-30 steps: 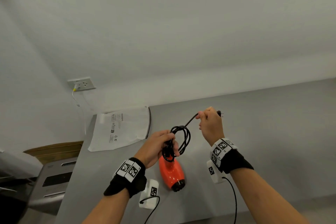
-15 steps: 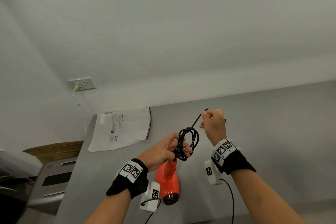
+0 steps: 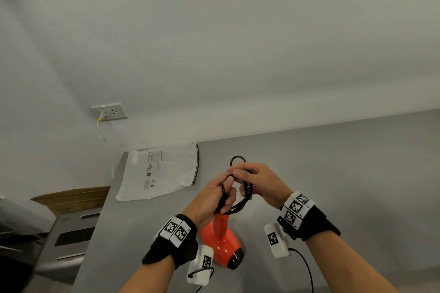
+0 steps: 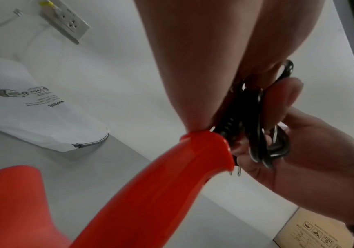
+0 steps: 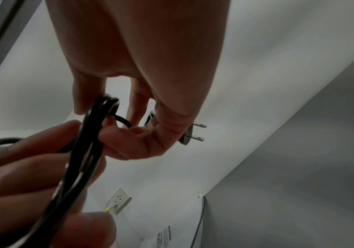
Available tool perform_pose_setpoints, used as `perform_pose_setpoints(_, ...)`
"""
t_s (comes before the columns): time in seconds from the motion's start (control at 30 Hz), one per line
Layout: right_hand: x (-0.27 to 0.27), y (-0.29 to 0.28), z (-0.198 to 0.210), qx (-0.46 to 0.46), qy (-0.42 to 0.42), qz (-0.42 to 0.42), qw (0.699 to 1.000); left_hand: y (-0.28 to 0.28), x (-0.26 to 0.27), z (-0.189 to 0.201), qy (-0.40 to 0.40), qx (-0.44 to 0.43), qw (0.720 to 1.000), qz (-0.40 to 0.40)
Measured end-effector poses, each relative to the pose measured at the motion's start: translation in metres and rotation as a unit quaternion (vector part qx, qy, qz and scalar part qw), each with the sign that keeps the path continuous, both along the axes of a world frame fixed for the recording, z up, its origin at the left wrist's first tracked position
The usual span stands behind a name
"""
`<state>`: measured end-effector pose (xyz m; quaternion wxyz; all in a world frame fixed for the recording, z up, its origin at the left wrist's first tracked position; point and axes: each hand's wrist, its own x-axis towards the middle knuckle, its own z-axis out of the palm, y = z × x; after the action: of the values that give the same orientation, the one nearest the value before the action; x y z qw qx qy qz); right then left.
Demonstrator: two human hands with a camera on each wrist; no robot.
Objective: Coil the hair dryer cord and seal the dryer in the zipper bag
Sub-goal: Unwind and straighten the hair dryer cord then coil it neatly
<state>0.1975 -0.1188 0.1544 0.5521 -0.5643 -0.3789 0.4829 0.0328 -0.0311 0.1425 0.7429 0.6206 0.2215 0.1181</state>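
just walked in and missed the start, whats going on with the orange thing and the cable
A person is coiling the black cord of an orange hair dryer above a grey counter. The left hand grips the gathered loops at the end of the dryer's handle, and the right hand holds the plug end against the bundle. The white zipper bag lies flat further back on the counter, untouched, with the dryer not yet inside.
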Motion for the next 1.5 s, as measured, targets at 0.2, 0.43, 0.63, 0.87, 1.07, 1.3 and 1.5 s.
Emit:
perform_pose_setpoints(0.2, 0.006, -0.003, 0.0, 0.003, 0.057, 0.006, 0.998, 0.003, -0.002, 0.002, 0.003, -0.059, 0.998, 0.035)
perform_pose_setpoints(0.43, 0.014, -0.003, -0.007, 0.007, -0.144, 0.007, 0.99, 0.009, -0.008, 0.004, -0.001, -0.136, 0.99, 0.04)
perform_pose_setpoints(0.63, 0.033, -0.004, -0.016, 0.046, -0.26, -0.125, 0.957, 0.01, -0.018, 0.005, -0.035, -0.162, 0.986, 0.013)
perform_pose_setpoints(0.87, 0.046, -0.008, -0.027, 0.031, -0.278, -0.229, 0.932, 0.008, -0.024, 0.002, -0.001, -0.102, 0.995, -0.013)
perform_pose_setpoints(1.07, 0.008, -0.008, -0.015, 0.008, 0.02, -0.166, 0.986, 0.005, -0.015, 0.003, -0.013, -0.102, 0.995, -0.001)
perform_pose_setpoints(1.3, -0.02, -0.009, -0.01, 0.048, 0.09, -0.029, 0.994, -0.001, -0.008, 0.017, -0.028, -0.114, 0.993, 0.028)
perform_pose_setpoints(1.5, -0.019, -0.005, -0.005, 0.064, 0.096, -0.047, 0.992, 0.007, -0.013, 0.018, -0.029, -0.091, 0.993, 0.063)
